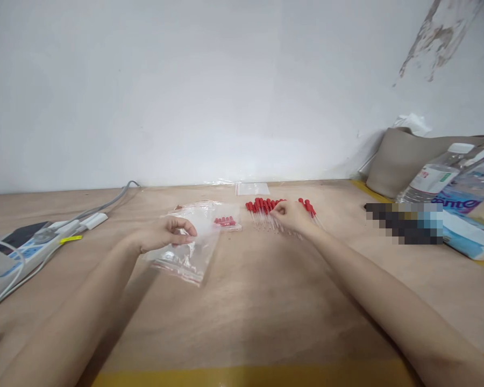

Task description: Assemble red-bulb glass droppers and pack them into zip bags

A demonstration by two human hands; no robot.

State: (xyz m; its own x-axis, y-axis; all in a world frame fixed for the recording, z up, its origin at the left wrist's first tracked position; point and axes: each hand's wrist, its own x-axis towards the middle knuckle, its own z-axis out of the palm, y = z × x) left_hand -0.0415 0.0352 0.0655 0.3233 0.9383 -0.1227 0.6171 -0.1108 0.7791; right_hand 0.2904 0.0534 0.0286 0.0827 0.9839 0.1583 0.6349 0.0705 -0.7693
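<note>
My left hand (pixel 167 235) is over several clear zip-lock bags (pixel 187 255), its fingers loosely curled with a gap between thumb and index. Whether it touches the plastic is hard to make out. A row of several thin clear droppers with red bulbs (pixel 260 205) lies on the table, bulbs toward the wall. Within that row my right hand (pixel 292 216) has thumb and index pinched at a dropper, which the fingers mostly hide. More droppers (pixel 307 205) show just beyond its knuckles. Between the hands, a small bag holds several red bulbs (pixel 225 221).
A small flat bag (pixel 253 188) lies by the wall. On the left are a power strip (pixel 36 247) with cables and a dark phone (pixel 22 236). At right stand a grey-beige container (pixel 391 161) and water bottles (pixel 431 174), near a blue-and-white packet (pixel 474 234) and a blurred-out patch.
</note>
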